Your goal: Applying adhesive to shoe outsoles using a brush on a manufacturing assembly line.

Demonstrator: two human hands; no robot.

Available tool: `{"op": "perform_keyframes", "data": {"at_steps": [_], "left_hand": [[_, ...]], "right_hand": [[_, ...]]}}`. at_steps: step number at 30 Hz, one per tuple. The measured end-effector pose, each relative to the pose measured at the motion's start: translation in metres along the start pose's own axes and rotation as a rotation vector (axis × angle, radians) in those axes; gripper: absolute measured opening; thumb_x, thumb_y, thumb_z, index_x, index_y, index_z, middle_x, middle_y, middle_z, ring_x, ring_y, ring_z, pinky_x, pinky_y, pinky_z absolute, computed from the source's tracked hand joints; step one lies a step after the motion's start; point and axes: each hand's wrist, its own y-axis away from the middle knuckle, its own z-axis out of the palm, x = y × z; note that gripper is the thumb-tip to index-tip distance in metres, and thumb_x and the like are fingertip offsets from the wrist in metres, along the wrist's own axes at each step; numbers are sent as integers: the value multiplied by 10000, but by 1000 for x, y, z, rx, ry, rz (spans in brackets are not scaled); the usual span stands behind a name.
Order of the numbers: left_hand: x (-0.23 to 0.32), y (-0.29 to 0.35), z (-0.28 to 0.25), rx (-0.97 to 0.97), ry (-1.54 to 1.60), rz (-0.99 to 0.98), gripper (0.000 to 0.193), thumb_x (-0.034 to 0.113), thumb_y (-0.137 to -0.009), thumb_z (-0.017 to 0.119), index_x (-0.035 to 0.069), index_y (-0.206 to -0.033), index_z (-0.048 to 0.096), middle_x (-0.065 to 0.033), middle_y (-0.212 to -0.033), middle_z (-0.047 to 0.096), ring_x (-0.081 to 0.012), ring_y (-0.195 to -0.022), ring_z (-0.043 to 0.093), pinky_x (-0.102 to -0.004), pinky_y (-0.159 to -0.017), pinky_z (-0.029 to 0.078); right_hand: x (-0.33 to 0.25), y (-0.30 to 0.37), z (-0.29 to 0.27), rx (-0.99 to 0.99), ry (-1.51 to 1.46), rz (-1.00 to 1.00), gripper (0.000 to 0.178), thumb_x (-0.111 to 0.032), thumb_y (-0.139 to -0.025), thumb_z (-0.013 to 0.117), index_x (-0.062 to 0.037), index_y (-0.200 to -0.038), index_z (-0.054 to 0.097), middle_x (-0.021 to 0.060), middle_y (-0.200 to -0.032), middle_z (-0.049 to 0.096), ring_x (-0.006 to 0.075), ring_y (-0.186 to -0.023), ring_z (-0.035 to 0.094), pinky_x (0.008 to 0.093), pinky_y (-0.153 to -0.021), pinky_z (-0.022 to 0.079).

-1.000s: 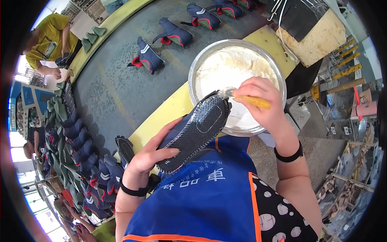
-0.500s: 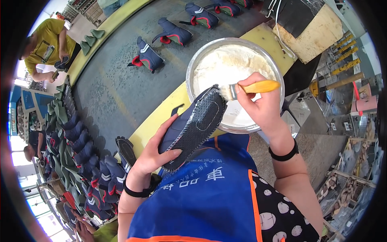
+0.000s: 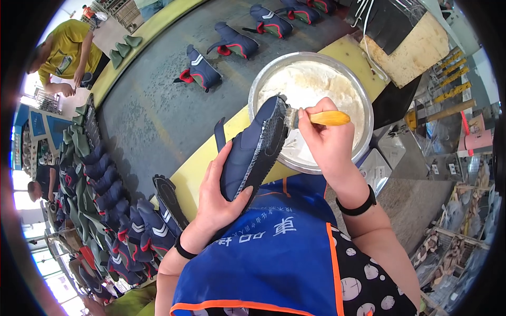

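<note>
My left hand [image 3: 219,197] is wrapped round a dark blue shoe upper [image 3: 245,150], its thumb on the black stitched bottom. The shoe is tilted, toe toward the bowl, with its bottom turned to the right. In my right hand [image 3: 329,139] is a flat paintbrush [image 3: 329,118] with a yellow handle. The brush's bristles touch the edge of the shoe's bottom near the toe; they are partly hidden. Under the brush and the toe stands a wide metal bowl [image 3: 369,113] of creamy white paste [image 3: 300,79].
Several blue shoe uppers [image 3: 203,69] lie along the dark grey belt [image 3: 153,100]. More uppers and green shoe lasts are piled at the left [image 3: 76,203]. A black sole-like piece [image 3: 169,197] lies near my left wrist. Across the belt stands a person in a yellow-green shirt [image 3: 66,47].
My left hand has turned the shoe so more of its blue side shows and its bottom faces right. The brush has shifted slightly left, staying at the toe's edge.
</note>
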Motion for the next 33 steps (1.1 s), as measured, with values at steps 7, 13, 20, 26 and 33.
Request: {"op": "perform_keyframes", "data": {"at_steps": [7,13,20,26,33], "left_hand": [[-5,-5,1,17,140,-12,912,51,-795,697,11,-1589,251,-194,-1483,467,-257,-1321,520,-379,-1118,403],[-5,-4,0,20,14,73,862,79,-768,743,2,-1538,364,-223,-1386,549,-325,-1286,569,-402,-1086,444],[-7,-4,-9,-49,62,130,872,67,-763,744,20,-1547,365,-213,-1408,536,-315,-1292,557,-397,-1099,426],[-13,-6,-22,-299,583,-176,902,168,-801,701,12,-1586,286,-187,-1545,425,-279,-1427,426,-390,-1193,289],[-16,-11,-27,-327,870,-298,911,209,-800,673,9,-1593,273,-197,-1566,405,-295,-1446,415,-394,-1200,283]], "right_hand": [[-21,20,6,-123,-116,122,216,-57,-910,714,-31,-799,530,88,-637,574,176,-524,538,297,-542,452],[-18,-7,-1,-111,97,37,162,-62,-876,704,-26,-796,567,73,-606,581,164,-530,587,298,-527,448],[-1,-39,-6,-55,142,-102,122,-113,-879,704,-28,-853,621,98,-637,612,245,-552,627,344,-555,489],[8,-50,-10,-72,-84,-364,82,5,-890,711,-26,-939,654,59,-779,632,163,-680,621,281,-616,480],[-15,-55,-27,-227,-195,-569,144,4,-837,787,-19,-964,724,64,-898,695,208,-852,662,303,-729,527]]}}
